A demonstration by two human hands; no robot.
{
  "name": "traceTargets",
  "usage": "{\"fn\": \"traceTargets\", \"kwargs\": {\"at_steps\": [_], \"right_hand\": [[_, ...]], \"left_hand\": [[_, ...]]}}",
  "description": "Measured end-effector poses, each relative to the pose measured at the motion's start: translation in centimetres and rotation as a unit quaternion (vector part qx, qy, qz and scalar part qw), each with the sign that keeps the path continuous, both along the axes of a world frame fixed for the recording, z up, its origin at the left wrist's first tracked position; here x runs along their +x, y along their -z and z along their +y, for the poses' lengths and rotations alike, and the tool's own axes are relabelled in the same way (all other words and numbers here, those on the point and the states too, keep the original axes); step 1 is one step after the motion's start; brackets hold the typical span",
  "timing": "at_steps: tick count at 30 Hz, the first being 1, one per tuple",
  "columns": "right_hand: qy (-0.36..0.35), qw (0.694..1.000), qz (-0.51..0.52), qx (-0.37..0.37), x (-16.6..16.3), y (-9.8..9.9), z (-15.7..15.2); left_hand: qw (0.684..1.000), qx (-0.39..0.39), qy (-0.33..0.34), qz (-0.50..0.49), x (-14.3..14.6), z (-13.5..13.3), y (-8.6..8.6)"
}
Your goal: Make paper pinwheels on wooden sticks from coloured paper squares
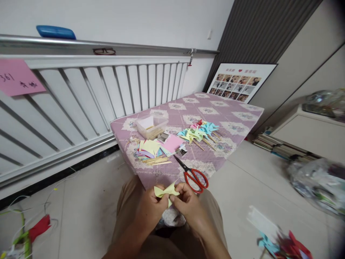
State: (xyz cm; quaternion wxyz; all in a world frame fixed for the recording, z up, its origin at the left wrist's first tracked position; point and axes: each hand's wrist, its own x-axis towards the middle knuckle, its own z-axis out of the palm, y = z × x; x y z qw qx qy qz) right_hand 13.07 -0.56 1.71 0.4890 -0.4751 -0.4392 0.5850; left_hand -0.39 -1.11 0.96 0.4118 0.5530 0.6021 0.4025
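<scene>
currently pinching the yellow paper (167, 191) between the thumbs and fingers of the left hand (156, 202) and the right hand (188, 200), just to the near left of the red-handled scissors (194, 179), with a likely risk of tearing or skewing the folds through uneven pulling, or of knocking the scissors down by a stray swing of the right hand. clearly readable as "361" on the pink note (20, 77), far left of the scissors, but unclear in the handwritten characters beside; too small to read on the photo board (241, 83), well beyond the scissors, and nowhere showing a legible brand.
</scene>
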Motion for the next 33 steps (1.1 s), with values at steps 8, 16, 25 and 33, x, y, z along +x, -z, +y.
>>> {"fn": "traceTargets", "kwargs": {"at_steps": [8, 16, 25, 33], "right_hand": [[-0.001, 0.999, 0.027, -0.031, 0.2, -0.5, 0.2], [-0.036, 0.999, -0.025, -0.027, 0.8, -0.8, -0.2], [-0.036, 0.999, -0.003, -0.039, 0.9, -0.6, -0.2], [-0.033, 0.998, -0.012, -0.044, 1.1, -0.3, -0.2]], "left_hand": [[1.000, -0.003, 0.002, -0.003, 0.2, 0.0, -0.2], [1.000, 0.010, 0.016, -0.016, 0.0, -0.1, -0.1], [0.999, 0.049, 0.003, -0.015, 0.3, -0.1, 0.3], [0.997, 0.066, 0.022, 0.032, 0.0, -0.1, 0.3]]}}
